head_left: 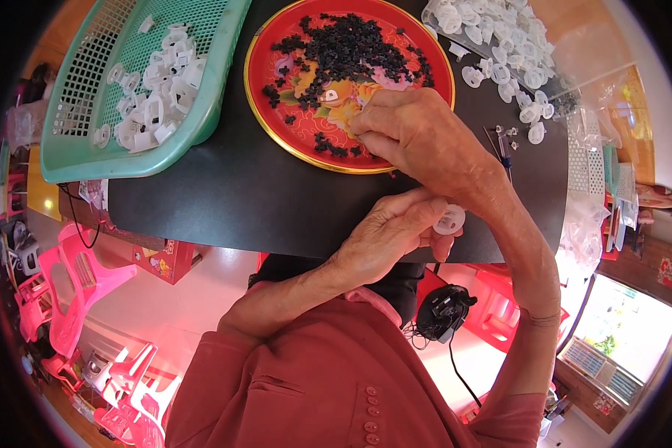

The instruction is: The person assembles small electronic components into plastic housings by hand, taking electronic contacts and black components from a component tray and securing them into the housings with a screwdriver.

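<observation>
- Pinching a translucent white, round plastic piece (449, 219) between thumb and fingers of the left hand (384, 231), nearly closed on its edge, close to the front edge of the dark surface (179, 205) and just below the right wrist.
- Reaching with the right hand (418, 131) into a round red tray with a gold rim and a flower pattern (295, 136), fingers curled together and tips low; cannot tell whether gripping a part or only feeling for one.
- Probably partway through a single piece; too small to tell whether fitted with anything black.
- Left to use, by the look of it: plenty of small black knobbly plastic parts (347, 45), heaped toward the far side of the tray and strewn thinly elsewhere.
- Split into two lots: white plastic pieces (157, 104) inside a mint-green perforated plastic basket (138, 170) at left, and a heap of translucent white round pieces (500, 37) at far right. Impossible to say which counts as done.
- No brand or label readable on tray, basket or pieces.
- Below at left, a red box with yellow printed figures (164, 263): too blurred for any lettering to be read.
</observation>
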`<state>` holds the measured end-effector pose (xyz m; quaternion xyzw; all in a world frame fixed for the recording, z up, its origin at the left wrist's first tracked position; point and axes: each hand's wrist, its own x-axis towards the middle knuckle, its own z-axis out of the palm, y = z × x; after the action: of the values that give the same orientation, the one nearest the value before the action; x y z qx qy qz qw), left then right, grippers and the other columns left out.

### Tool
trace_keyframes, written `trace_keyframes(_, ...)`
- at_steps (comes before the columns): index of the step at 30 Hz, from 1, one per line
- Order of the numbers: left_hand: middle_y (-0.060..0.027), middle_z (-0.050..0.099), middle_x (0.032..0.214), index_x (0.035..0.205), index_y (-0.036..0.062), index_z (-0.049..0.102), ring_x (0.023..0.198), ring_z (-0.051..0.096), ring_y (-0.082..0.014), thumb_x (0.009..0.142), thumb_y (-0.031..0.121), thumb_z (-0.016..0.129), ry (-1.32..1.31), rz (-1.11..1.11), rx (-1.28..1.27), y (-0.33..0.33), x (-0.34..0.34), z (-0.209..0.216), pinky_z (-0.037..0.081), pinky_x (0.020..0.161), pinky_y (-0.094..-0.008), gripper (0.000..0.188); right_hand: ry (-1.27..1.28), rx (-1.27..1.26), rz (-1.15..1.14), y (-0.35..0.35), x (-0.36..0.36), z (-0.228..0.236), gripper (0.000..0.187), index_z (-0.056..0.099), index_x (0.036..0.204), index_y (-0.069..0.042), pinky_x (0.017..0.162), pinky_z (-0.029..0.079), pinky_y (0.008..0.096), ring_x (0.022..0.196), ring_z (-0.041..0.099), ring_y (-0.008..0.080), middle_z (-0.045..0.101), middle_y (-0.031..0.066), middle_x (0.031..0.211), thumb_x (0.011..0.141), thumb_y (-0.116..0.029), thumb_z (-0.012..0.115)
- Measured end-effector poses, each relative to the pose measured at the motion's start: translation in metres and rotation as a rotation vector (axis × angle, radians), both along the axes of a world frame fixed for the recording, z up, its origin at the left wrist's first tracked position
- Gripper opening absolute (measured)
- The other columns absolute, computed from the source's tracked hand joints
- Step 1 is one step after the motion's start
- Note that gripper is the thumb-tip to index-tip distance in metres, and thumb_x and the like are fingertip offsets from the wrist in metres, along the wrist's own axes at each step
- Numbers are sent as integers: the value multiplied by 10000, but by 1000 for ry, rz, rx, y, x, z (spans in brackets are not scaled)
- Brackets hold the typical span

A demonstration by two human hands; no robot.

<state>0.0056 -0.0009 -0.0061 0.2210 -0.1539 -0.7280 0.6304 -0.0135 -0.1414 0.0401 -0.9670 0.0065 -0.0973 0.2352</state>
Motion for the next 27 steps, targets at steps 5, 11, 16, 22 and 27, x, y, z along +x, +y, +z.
trace_keyframes(5, -143, 563, 996, 1138, -42, 492, 809, 567, -199, 971, 247, 405, 48, 6, -20, 0, 1, 1, 478, 722, -331, 344, -58, 70, -8, -1, 0, -2, 70, 587, 732, -2, 587, 464, 413, 617, 575, 316, 559, 141, 638, 752, -68, 586)
trace_keyframes(11, -144, 572, 999, 1138, -38, 484, 829, 586, -204, 981, 256, 367, 16, 27, -21, -1, 0, 2, 485, 760, -343, 353, -73, 107, -51, -2, 0, -8, 64, 605, 775, 5, 577, 452, 358, 616, 566, 282, 580, 115, 667, 737, -46, 615)
trace_keyframes(16, -122, 567, 986, 1114, -41, 498, 820, 585, -185, 982, 217, 375, 91, 39, -27, -1, 1, 4, 494, 770, -347, 314, -68, 216, -107, -3, -2, -5, 57, 599, 776, 9, 572, 455, 352, 609, 565, 281, 582, 123, 675, 752, -42, 609)
trace_keyframes(22, -168, 571, 1032, 1154, -48, 471, 854, 597, -233, 984, 244, 353, 39, 42, -29, -1, 0, 1, 486, 784, -382, 358, -134, 151, -53, -5, -4, -10, 60, 599, 785, 1, 583, 459, 365, 620, 564, 293, 573, 127, 670, 747, -43, 613)
trace_keyframes(27, -173, 572, 1033, 1151, -50, 472, 854, 600, -236, 981, 228, 360, 43, 44, -42, -1, 0, 0, 488, 790, -386, 344, -78, 94, -39, -2, -4, -7, 107, 610, 744, 12, 639, 453, 437, 690, 578, 351, 584, 179, 701, 761, -91, 588)
